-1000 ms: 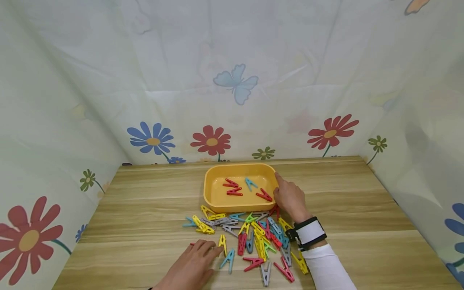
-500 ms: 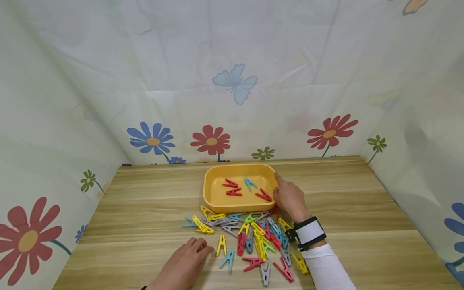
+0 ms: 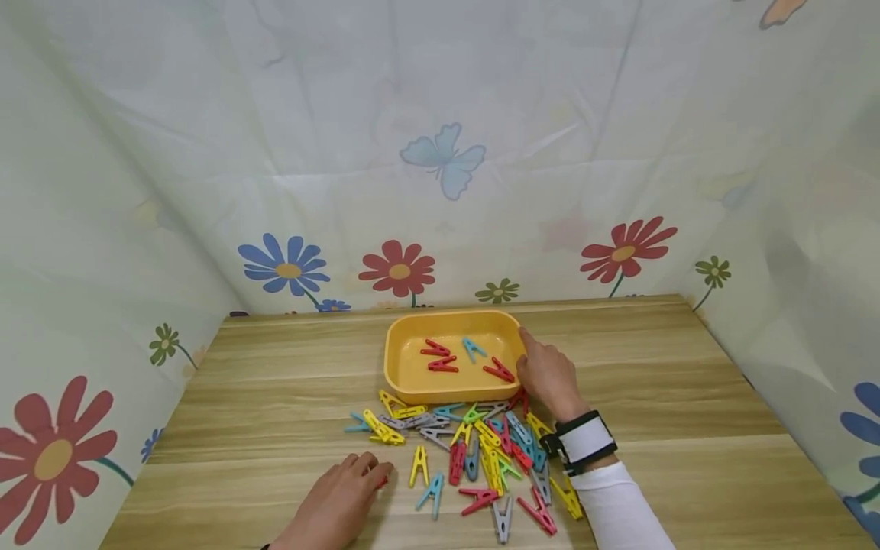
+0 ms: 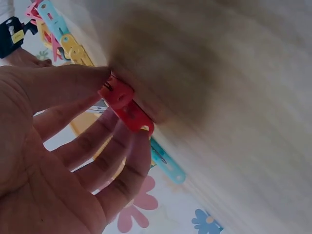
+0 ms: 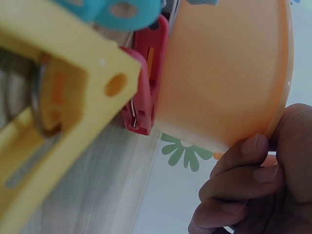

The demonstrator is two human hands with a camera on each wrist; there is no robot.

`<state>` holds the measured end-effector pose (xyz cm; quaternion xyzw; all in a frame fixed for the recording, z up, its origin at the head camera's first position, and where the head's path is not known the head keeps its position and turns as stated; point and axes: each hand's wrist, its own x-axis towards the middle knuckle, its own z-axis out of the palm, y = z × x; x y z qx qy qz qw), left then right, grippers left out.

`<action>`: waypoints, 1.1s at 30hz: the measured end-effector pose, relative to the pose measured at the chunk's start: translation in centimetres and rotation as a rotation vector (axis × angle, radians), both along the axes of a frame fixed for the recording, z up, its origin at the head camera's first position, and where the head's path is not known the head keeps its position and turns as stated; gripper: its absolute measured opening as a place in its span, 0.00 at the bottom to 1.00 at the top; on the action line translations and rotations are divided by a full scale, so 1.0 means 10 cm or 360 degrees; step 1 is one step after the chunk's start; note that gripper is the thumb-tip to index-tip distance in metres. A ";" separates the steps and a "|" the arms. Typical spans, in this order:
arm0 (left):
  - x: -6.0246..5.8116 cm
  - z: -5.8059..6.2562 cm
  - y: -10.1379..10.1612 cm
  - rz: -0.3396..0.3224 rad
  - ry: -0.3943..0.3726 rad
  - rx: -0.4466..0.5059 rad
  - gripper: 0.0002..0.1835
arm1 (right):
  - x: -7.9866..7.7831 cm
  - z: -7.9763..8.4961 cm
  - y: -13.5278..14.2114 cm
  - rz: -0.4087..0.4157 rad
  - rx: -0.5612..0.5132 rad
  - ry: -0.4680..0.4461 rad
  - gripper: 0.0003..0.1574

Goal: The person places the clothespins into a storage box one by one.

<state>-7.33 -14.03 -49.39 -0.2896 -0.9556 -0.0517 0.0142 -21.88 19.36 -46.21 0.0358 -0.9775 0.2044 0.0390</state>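
In the head view, my left hand (image 3: pixel 333 496) is low over the table, left of a scattered pile of clothespins. The left wrist view shows it pinching a red clothespin (image 4: pixel 129 107) between thumb and fingers, just at the tabletop. My right hand (image 3: pixel 550 378) holds the right rim of a yellow plastic tray (image 3: pixel 447 397), its fingers around the edge in the right wrist view. Inside the tray lie several red clothespins (image 3: pixel 443 364) and one light blue clothespin (image 3: pixel 473 350). A yellow clothespin (image 3: pixel 418 466) and a blue clothespin (image 3: pixel 431 496) are nearest my left hand.
Many clothespins in yellow, grey, red, blue and green heap in front of the tray, some under my right wrist. Loose ones, such as a grey clothespin (image 3: pixel 503 519), lie nearer me. The wood-grain table (image 3: pixel 275 382) ends at a flowered curtain (image 3: pixel 330 191).
My left hand has drawn left and slightly back from beside the yellow clothespin, and the red clothespin has come with it. My right hand and the tray have stayed in place.
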 end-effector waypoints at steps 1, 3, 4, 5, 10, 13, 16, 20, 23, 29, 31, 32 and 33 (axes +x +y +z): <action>0.00 0.00 0.00 -0.0002 -0.0009 -0.0007 0.16 | 0.00 0.00 0.00 -0.0003 0.0003 0.0001 0.35; -0.01 0.01 0.00 -0.0003 -0.0012 -0.0022 0.15 | 0.00 0.01 0.00 -0.0004 0.0004 0.0006 0.35; 0.00 0.01 0.00 -0.0004 0.0000 -0.0032 0.15 | 0.00 0.00 0.00 -0.0001 0.0004 0.0007 0.35; 0.00 0.02 0.00 -0.0003 0.0012 -0.0039 0.14 | 0.01 0.00 0.00 0.0001 0.0005 0.0009 0.35; -0.01 0.12 0.02 0.0007 0.0041 0.0000 0.11 | 0.01 0.01 -0.01 0.0005 0.0014 0.0006 0.35; -0.07 0.24 0.05 -0.0012 0.0089 0.0082 0.11 | 0.00 0.01 -0.01 0.0007 0.0017 0.0017 0.35; -0.17 0.39 0.11 -0.0065 0.0170 0.0139 0.13 | 0.00 0.01 0.00 0.0008 0.0018 0.0022 0.35; -0.33 0.64 0.21 -0.0108 0.0252 0.0135 0.17 | 0.01 0.01 0.00 0.0009 0.0021 0.0009 0.35; -0.47 0.81 0.30 -0.0110 0.0299 0.0145 0.20 | 0.02 0.01 0.00 0.0010 0.0020 0.0006 0.35; -0.75 1.01 0.51 -0.0170 0.0367 0.0234 0.19 | 0.00 0.01 0.01 0.0004 0.0031 0.0015 0.35; -0.85 1.02 0.58 -0.0187 0.0378 0.0272 0.17 | 0.00 0.01 0.01 -0.0001 0.0026 0.0011 0.35; -0.89 1.03 0.61 -0.0192 0.0373 0.0294 0.17 | 0.00 0.00 0.00 -0.0003 0.0023 0.0008 0.35; -0.93 1.03 0.64 -0.0195 0.0365 0.0308 0.17 | -0.01 0.00 0.00 -0.0004 0.0022 0.0007 0.35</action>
